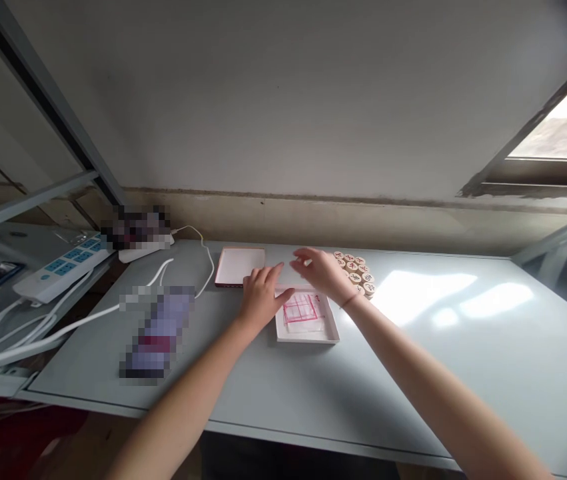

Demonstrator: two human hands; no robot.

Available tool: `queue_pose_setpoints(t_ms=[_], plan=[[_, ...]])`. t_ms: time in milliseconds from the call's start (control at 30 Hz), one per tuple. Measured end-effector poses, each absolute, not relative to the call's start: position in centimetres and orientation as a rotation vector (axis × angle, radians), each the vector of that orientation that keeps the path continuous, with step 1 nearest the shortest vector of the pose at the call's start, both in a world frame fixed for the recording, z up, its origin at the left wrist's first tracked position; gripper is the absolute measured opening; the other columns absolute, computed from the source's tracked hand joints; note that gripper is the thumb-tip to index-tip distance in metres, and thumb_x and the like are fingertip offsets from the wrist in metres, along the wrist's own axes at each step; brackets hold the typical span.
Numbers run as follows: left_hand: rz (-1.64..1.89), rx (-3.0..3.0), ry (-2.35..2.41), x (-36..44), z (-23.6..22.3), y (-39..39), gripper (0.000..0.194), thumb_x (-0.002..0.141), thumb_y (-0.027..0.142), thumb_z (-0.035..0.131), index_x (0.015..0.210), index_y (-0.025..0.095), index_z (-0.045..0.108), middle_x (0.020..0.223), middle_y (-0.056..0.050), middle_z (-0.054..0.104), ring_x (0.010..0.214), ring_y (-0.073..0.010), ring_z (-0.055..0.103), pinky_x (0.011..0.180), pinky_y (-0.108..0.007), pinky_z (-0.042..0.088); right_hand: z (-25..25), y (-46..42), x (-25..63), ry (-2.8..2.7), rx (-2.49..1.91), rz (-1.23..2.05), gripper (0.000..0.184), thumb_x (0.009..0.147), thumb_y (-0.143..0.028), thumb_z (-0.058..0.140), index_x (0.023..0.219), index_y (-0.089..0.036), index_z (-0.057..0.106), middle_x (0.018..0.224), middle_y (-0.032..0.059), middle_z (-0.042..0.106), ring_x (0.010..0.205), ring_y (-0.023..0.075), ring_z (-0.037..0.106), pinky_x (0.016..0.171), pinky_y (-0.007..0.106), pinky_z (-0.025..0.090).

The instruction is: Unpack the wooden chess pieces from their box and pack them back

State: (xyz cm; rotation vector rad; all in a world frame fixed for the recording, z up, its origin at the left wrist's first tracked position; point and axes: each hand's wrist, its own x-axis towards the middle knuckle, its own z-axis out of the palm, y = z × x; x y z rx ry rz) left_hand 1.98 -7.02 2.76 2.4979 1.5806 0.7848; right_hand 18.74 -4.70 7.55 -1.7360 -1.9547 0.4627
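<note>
L hand (259,298) by white box (308,338), R hand (325,274) nr discs (355,277).

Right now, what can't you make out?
Head view throughout:
Part of the white box: behind left grip.
Some round pieces: partly behind right grip and wrist.
Anything between right grip's fingertips: too small.
Purple-grey object: pixelated.
Window: cut by right edge.

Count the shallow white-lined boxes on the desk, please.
2: the back box lies beyond the left hand; the front box, holding a pink-marked sheet, is nearer, partly hidden by that hand. I see no others.
</note>
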Motion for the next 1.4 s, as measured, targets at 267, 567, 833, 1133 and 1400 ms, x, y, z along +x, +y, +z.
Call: queue_pose_setpoints(t_ms=[267,567,833,1133,1400], plan=[[1.117,2.414,1.207,3.0,2.5,-7.9,0.028,0.091,0.037,0.052,0.114,0.023,0.058,0.109,-0.006,0.065,0.101,-0.0188,0.061,0.09,-0.033,0.047,5.5,-9.7,18.3,-1.525,-1.349,0.892,0.032,0.078,-0.048,0.062,0.089,-0.018,0.062,0.087,0.0072,0.07,0.078,0.019,0.066,0.069,0.031,0.054],[1.009,2.429,1.315,1.8,3.6,-7.6,0.016,0.09,0.028,0.054,0.1,0.023,0.066,0.098,-0.003,0.062,0.092,-0.0162,0.06,0.088,-0.031,0.045,4.5,-9.8,19.4,-1.331,-1.344,0.971,0.04,0.078,-0.055,0.06,0.092,-0.018,0.059,0.093,0.0077,0.066,0.066,0.0157,0.066,0.059,0.029,0.053],[0.627,2.495,1.476,2.0,3.2,-7.3,0.006,0.081,0.024,0.063,0.076,0.021,0.064,0.086,-0.001,0.068,0.086,-0.0187,0.057,0.08,-0.032,0.042,4.5,-9.8,19.5,-1.436,-1.356,0.913,0.025,0.081,-0.041,0.058,0.092,-0.019,0.06,0.097,0.0067,0.064,0.076,0.0166,0.066,0.066,0.029,0.053],[0.423,2.499,1.687,2.1,3.6,-7.5,0.03,0.077,0.034,0.061,0.106,0.029,0.064,0.107,-0.002,0.066,0.103,-0.0259,0.05,0.081,-0.04,0.037,3.9,-10.3,18.4,-1.873,-1.409,0.564,0.029,0.08,-0.013,0.052,0.107,-0.021,0.06,0.099,0.0052,0.064,0.077,0.015,0.061,0.069,0.029,0.05],[0.35,2.474,1.573,1.6,4.2,-8.0,0.048,0.073,0.033,0.064,0.121,0.031,0.057,0.116,-0.002,0.065,0.106,-0.0277,0.048,0.083,-0.042,0.036,3.1,-10.0,18.3,-2.182,-1.365,0.315,0.012,0.086,-0.018,0.056,0.091,-0.022,0.067,0.097,0.0059,0.068,0.086,0.019,0.057,0.076,0.03,0.047]])
